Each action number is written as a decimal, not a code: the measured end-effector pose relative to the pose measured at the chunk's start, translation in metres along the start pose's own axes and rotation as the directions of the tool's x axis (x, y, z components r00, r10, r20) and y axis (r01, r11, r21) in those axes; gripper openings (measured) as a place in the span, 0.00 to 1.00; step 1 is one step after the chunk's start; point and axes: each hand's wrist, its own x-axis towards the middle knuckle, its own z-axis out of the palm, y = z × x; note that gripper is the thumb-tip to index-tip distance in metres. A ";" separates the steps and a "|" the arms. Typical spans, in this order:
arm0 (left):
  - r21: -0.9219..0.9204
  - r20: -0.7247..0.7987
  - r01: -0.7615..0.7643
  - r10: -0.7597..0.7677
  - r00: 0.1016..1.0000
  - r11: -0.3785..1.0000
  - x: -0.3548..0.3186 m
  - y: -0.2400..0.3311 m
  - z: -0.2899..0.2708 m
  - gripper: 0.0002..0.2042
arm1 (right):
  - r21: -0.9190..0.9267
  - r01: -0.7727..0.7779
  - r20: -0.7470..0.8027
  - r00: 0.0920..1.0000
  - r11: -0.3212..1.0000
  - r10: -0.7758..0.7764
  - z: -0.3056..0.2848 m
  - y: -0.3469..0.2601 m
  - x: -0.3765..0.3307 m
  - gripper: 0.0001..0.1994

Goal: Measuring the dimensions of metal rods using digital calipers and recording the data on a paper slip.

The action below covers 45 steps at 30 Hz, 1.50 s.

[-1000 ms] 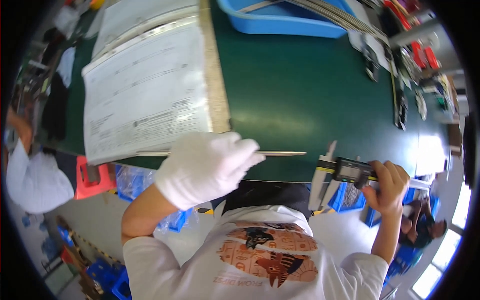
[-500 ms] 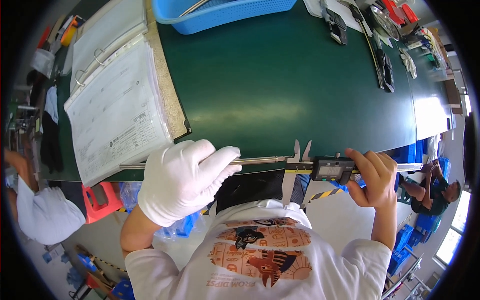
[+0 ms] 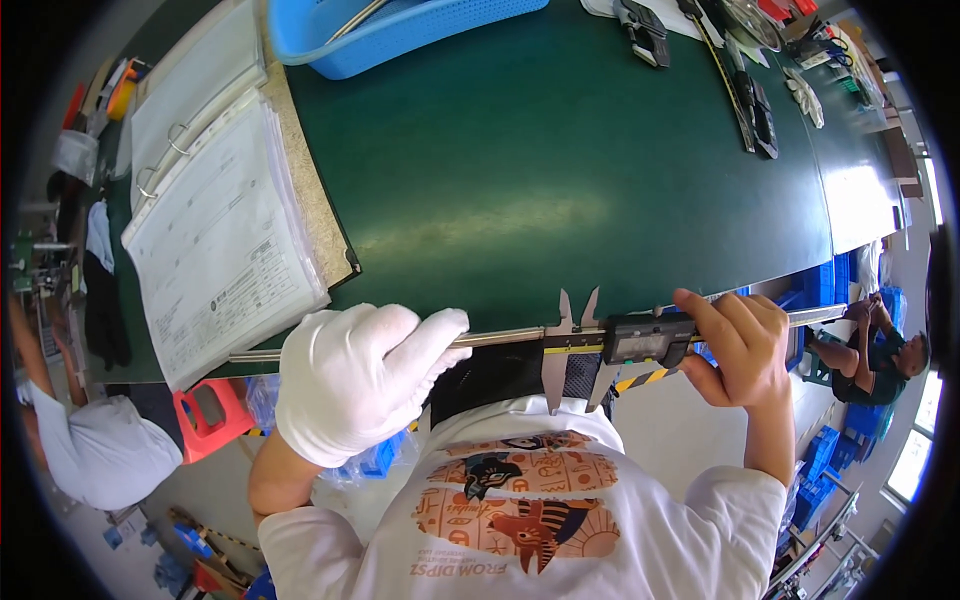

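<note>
My left hand (image 3: 350, 380), in a white glove, is closed around a thin metal rod (image 3: 505, 337) held level along the table's near edge. The rod's left end sticks out past the glove over the binder's lower corner. Its right end meets the left jaw of a digital caliper (image 3: 645, 340); I cannot tell whether they touch. My bare right hand (image 3: 735, 345) grips the caliper near its dark display housing, thumb below and fingers above. The caliper's jaws stand apart, and its beam runs out to the right beyond my hand.
An open ring binder (image 3: 215, 220) of sheets lies at left on the green table (image 3: 540, 190). At the back are a blue basket (image 3: 400, 38) with rods, another caliper (image 3: 755, 110) and a glove (image 3: 803, 97). People sit at both sides; a red stool (image 3: 215, 425) stands at left.
The caliper and the rod's right end have shifted slightly left and down in view, and the caliper jaws are a little wider apart. The table's things have also shifted left in the picture.
</note>
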 end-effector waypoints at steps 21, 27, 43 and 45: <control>0.052 0.022 -0.027 0.026 0.999 0.998 -0.006 0.003 -0.005 0.13 | -0.051 0.002 -0.036 0.999 0.999 -0.003 -0.003 -0.006 0.003 0.18; 0.090 0.001 -0.067 0.067 0.998 0.994 -0.004 -0.003 0.004 0.16 | -0.028 -0.016 -0.044 0.999 0.999 0.015 0.000 0.000 0.001 0.17; 0.069 -0.034 0.029 -0.026 0.999 0.997 -0.023 -0.009 0.013 0.10 | -0.060 -0.022 0.012 1.000 0.998 0.023 0.006 -0.002 0.000 0.21; 0.062 -0.052 0.047 -0.044 0.998 0.997 -0.029 -0.014 0.011 0.11 | -0.049 -0.023 -0.011 1.000 0.999 0.022 0.009 0.003 0.000 0.21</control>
